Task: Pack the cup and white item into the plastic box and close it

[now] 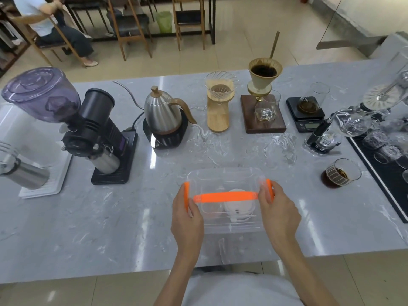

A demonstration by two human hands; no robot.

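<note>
Head view — clear plastic box (227,175); orange latches (268,189)

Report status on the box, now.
Left hand and right hand on the orange side latches of the plastic box. Lid on, white item inside. Cup not discernible. Nothing in the way.

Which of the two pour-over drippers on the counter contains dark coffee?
The cream ceramic dripper on the dark wooden stand; the glass dripper left of it holds only a paper filter.
</note>
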